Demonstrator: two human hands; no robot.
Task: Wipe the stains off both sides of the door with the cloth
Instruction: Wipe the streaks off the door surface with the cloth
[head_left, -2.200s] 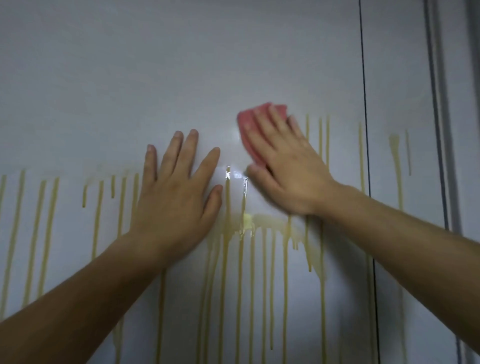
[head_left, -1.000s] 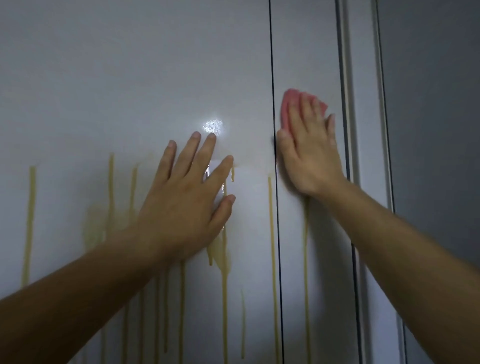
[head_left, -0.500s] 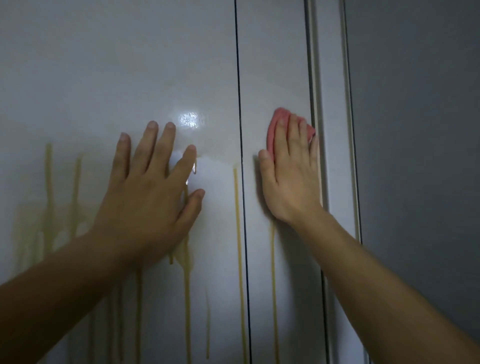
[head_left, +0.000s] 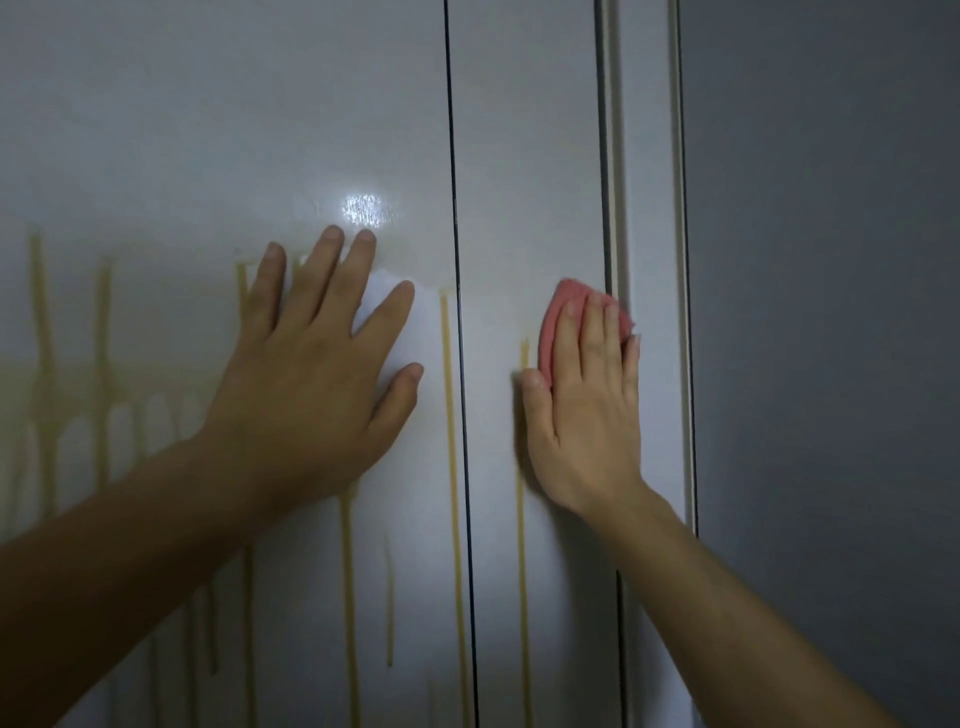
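Pink folded cloth (head_left: 558, 317) lies pressed to the glossy grey door (head_left: 208, 130) under the straight fingers of the right hand (head_left: 587, 415). The left hand (head_left: 317, 384) rests spread and empty. Above both hands the panel looks clean. Yellow drip stains (head_left: 449, 415) below them remain, so most wiping, likely the far side too, is left.

- pale grey smooth door panel (head_left: 208, 130), semi-glossy, catching a bright glare spot
- yellow runny drip stains (head_left: 449, 415), wet-looking streaks
- pink soft cloth (head_left: 553, 317), matt, folded fabric
- dark grey wall (head_left: 831, 312) on the right, flat matt
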